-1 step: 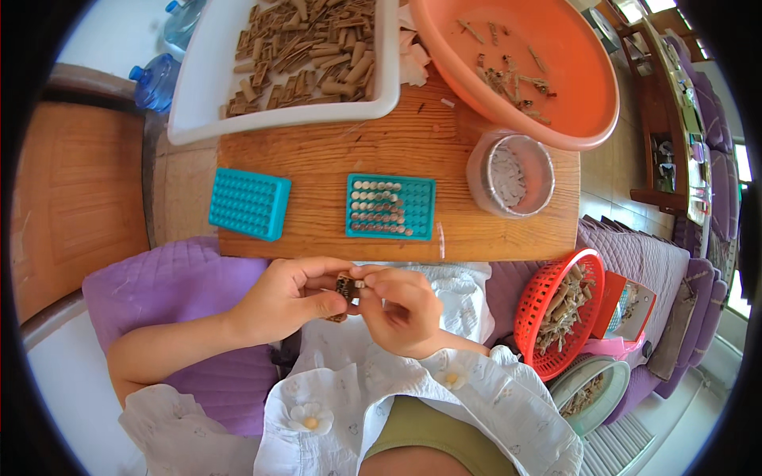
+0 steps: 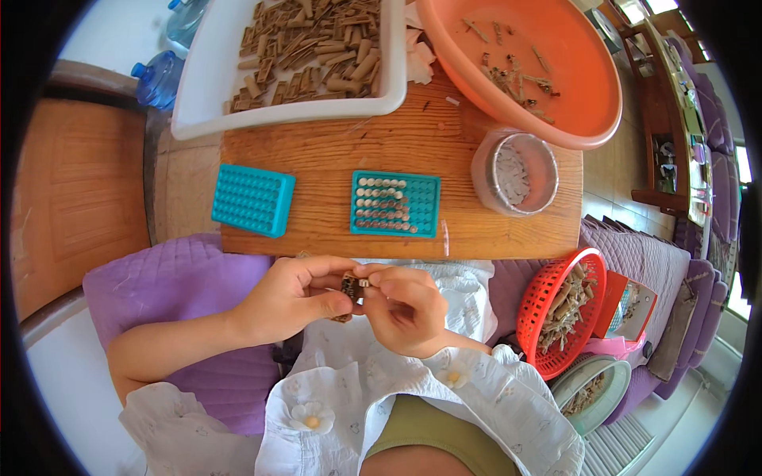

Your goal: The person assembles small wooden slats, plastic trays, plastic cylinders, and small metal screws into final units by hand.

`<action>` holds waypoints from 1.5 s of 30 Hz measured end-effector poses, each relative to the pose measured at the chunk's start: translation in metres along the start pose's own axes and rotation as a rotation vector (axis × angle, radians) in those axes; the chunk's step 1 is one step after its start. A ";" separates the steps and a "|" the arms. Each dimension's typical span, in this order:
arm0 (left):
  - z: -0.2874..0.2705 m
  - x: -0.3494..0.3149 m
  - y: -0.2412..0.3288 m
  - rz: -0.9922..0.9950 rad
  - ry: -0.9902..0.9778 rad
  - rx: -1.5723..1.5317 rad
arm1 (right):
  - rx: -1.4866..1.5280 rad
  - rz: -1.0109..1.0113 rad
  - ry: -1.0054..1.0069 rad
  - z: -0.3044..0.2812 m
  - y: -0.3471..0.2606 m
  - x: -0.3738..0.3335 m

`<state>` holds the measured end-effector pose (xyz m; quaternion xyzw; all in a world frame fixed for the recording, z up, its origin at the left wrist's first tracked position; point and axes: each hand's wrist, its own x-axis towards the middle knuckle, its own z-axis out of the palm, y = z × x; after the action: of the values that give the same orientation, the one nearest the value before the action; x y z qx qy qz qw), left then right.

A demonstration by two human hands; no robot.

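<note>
Above my lap, in front of the table edge, both hands meet over one small piece. My left hand [image 2: 298, 297] grips a small dark brown and gold piece [image 2: 350, 287], perhaps a little circuit board, between thumb and fingers. The fingers of my right hand [image 2: 409, 305] are pinched at its right side around a tiny silvery bit [image 2: 363, 282], too small to name surely. Beyond them on the table lies a teal tray [image 2: 423, 208] of small pockets, its left part filled with rows of round silver discs. A second teal tray [image 2: 253, 201] lies to the left.
A white bin [image 2: 190, 103] of brown pieces and an orange basin [image 2: 583, 87] with scraps stand at the back. A clear tub [image 2: 488, 178] holds white bits. Right of me are a red basket [image 2: 530, 305] and a pale green basin [image 2: 607, 397], both holding brown pieces.
The table and its things appear slightly farther right in the picture. Both hands keep nearly the same pose around the small piece.
</note>
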<state>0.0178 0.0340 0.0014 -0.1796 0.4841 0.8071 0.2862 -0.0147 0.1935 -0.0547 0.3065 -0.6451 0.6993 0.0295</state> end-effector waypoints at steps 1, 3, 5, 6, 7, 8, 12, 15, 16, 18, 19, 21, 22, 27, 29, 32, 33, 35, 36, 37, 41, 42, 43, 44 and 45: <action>0.001 -0.001 0.001 0.005 0.001 -0.003 | 0.031 0.025 0.007 0.000 -0.001 -0.001; 0.003 -0.003 0.007 -0.002 -0.034 -0.032 | 0.014 -0.008 -0.010 0.003 -0.003 0.003; 0.003 -0.005 0.011 0.025 -0.065 0.021 | 0.078 -0.143 0.028 0.002 -0.006 0.008; 0.003 -0.006 0.011 0.049 -0.091 0.075 | 0.071 -0.135 0.000 -0.001 -0.011 0.009; 0.003 -0.007 0.011 0.052 -0.095 0.073 | 0.067 -0.136 -0.003 0.000 -0.012 0.008; 0.003 -0.008 0.011 0.043 -0.093 0.085 | 0.066 -0.175 0.019 0.001 -0.012 0.008; 0.004 -0.009 0.011 0.027 -0.052 -0.006 | 0.003 -0.319 -0.033 -0.003 -0.013 0.009; 0.004 -0.007 0.008 0.132 -0.006 0.113 | -0.073 -0.432 -0.017 -0.004 -0.012 0.001; 0.003 -0.007 0.007 0.133 -0.006 0.111 | -0.111 -0.412 -0.101 -0.009 -0.014 0.002; 0.002 -0.009 0.007 0.189 0.043 0.125 | -0.154 -0.375 -0.168 -0.012 -0.014 0.000; 0.002 -0.008 0.008 0.188 0.041 0.126 | -0.198 -0.338 -0.230 -0.012 -0.014 -0.001; 0.002 -0.007 0.010 0.192 0.039 0.121 | -0.190 -0.357 -0.174 -0.009 -0.013 -0.002; 0.003 -0.008 0.010 0.192 0.037 0.122 | -0.179 -0.376 -0.120 -0.007 -0.012 -0.002; 0.003 -0.007 0.009 0.263 0.068 0.118 | -0.216 -0.398 -0.119 -0.006 -0.011 0.004; 0.002 -0.006 0.009 0.255 0.068 0.125 | -0.229 -0.398 -0.134 -0.006 -0.010 0.003; 0.001 -0.004 0.012 0.275 0.071 0.119 | -0.086 -0.367 -0.138 -0.003 -0.007 0.000; 0.001 -0.004 0.012 0.302 0.069 0.105 | -0.068 -0.342 -0.149 -0.001 -0.009 0.001; 0.001 -0.006 0.014 0.309 0.079 0.130 | -0.051 -0.319 -0.161 0.001 -0.010 0.004; 0.001 -0.006 0.014 0.316 0.087 0.155 | -0.059 -0.313 -0.046 0.002 -0.010 0.005; 0.002 -0.005 0.014 0.318 0.080 0.158 | -0.073 -0.309 0.073 0.003 -0.010 0.007; 0.006 -0.006 0.008 0.293 0.039 0.119 | -0.247 -0.294 0.020 0.001 -0.014 0.023; 0.006 -0.006 0.007 0.324 0.041 0.159 | -0.240 -0.294 0.015 0.004 -0.012 0.023; 0.004 -0.006 0.006 0.326 0.039 0.157 | -0.287 -0.307 -0.009 0.006 -0.009 0.023; 0.002 -0.005 0.006 0.279 0.067 0.150 | -0.334 -0.319 -0.034 0.007 -0.007 0.024; 0.000 -0.004 0.006 0.232 0.095 0.142 | -0.335 -0.319 -0.036 0.007 -0.006 0.025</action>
<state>0.0171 0.0310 0.0080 -0.1399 0.5707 0.7889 0.1798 -0.0296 0.1794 -0.0380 0.4080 -0.6959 0.5634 0.1785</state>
